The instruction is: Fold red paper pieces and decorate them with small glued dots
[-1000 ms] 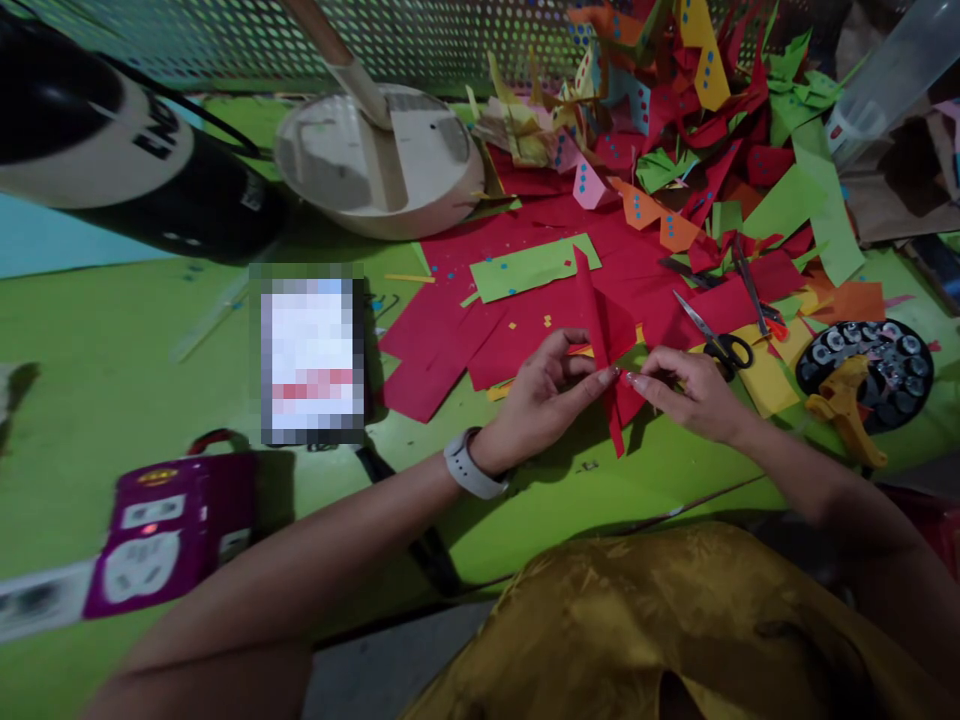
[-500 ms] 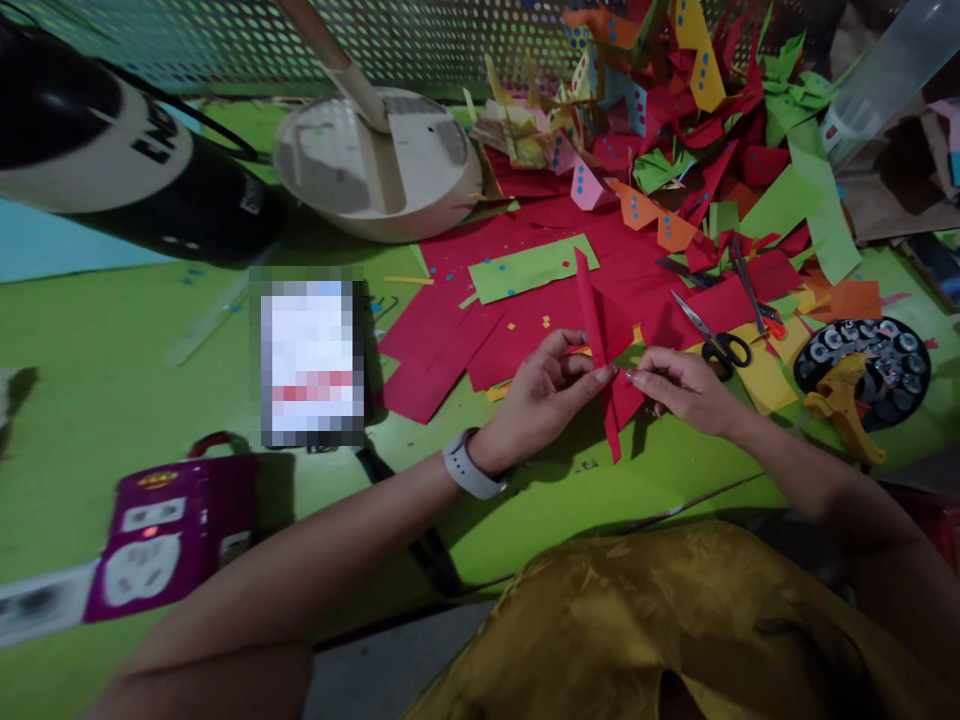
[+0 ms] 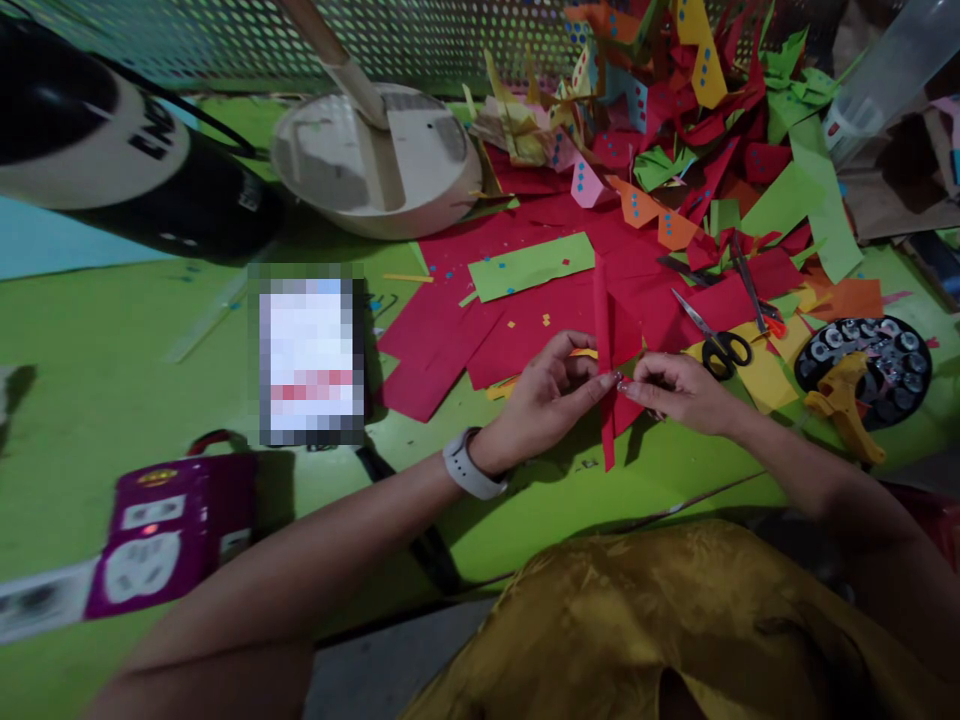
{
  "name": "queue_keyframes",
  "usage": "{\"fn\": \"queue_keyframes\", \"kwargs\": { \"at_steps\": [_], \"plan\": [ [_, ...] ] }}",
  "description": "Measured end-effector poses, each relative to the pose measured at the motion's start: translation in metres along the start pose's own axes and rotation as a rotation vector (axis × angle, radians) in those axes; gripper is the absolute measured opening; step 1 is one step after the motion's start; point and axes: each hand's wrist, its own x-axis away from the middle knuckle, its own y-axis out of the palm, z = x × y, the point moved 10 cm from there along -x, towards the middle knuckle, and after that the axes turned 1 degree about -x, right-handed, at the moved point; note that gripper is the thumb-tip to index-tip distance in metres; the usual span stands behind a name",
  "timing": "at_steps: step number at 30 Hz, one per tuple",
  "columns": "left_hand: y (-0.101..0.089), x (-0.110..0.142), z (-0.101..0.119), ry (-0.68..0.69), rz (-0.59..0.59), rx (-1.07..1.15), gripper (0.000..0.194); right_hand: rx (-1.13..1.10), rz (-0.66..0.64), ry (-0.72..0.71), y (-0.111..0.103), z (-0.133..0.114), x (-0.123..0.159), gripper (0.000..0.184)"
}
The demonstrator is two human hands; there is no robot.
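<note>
A folded piece of red paper [image 3: 602, 310] is held nearly upright above the table edge, its long narrow fold toward my left hand. My left hand [image 3: 559, 385], with a pale watch band at the wrist, pinches it at mid-length between thumb and fingers. Close beside, my right hand [image 3: 671, 388] is closed, thumb and fingertips pinching the paper near the left thumb. The exact grip at the fingertips is small and partly hidden. Red sheets [image 3: 525, 335] lie behind the hands, with a green paper strip [image 3: 532, 267] on top.
Scissors [image 3: 716, 340] lie right of my hands, near a round black tray [image 3: 892, 360] of small discs. Folded colored paper pieces [image 3: 667, 130] pile up behind. A lamp base [image 3: 375, 170], a screen device [image 3: 309, 360], a purple power socket [image 3: 176, 520] and a black bottle [image 3: 202, 185] stand left.
The red paper has turned from leaning left at its top to nearly upright. My right fingertips have shifted slightly left and down, closer to the left thumb.
</note>
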Motion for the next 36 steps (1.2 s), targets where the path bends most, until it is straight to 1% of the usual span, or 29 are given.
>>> {"fn": "queue_keyframes", "kwargs": {
  "at_steps": [3, 7, 10, 13, 15, 19, 22, 26, 33, 36],
  "plan": [
    [0.002, 0.0, -0.002, -0.011, -0.028, 0.011, 0.048, -0.071, -0.045, 0.048, 0.005, 0.006, -0.001, 0.03],
    [0.004, -0.001, -0.003, -0.032, -0.048, 0.015, 0.049, -0.175, -0.082, 0.064, 0.008, 0.007, -0.002, 0.031],
    [0.002, -0.002, -0.003, -0.031, -0.033, 0.036, 0.049, -0.211, -0.058, 0.068, 0.004, 0.005, -0.002, 0.032],
    [-0.002, -0.003, -0.002, -0.018, -0.003, 0.045, 0.049, -0.213, -0.016, 0.06, -0.002, 0.001, -0.001, 0.029],
    [-0.003, -0.004, -0.002, -0.025, 0.012, 0.061, 0.05, -0.21, -0.013, 0.065, -0.002, 0.0, 0.0, 0.027],
    [-0.005, -0.004, -0.008, -0.094, 0.038, 0.159, 0.053, -0.216, -0.023, 0.069, 0.0, 0.002, 0.0, 0.024],
    [-0.003, -0.004, -0.013, -0.153, -0.006, 0.154, 0.045, -0.218, -0.012, 0.048, -0.001, 0.001, 0.0, 0.022],
    [0.003, -0.002, -0.017, -0.159, -0.103, 0.029, 0.038, -0.185, 0.005, 0.018, -0.003, -0.001, 0.001, 0.017],
    [0.004, -0.002, -0.013, -0.133, -0.128, -0.021, 0.037, -0.178, -0.022, 0.035, 0.001, 0.003, 0.001, 0.015],
    [0.006, -0.001, -0.011, -0.142, -0.138, -0.052, 0.039, -0.186, -0.035, 0.073, 0.003, 0.006, 0.001, 0.013]
  ]
}}
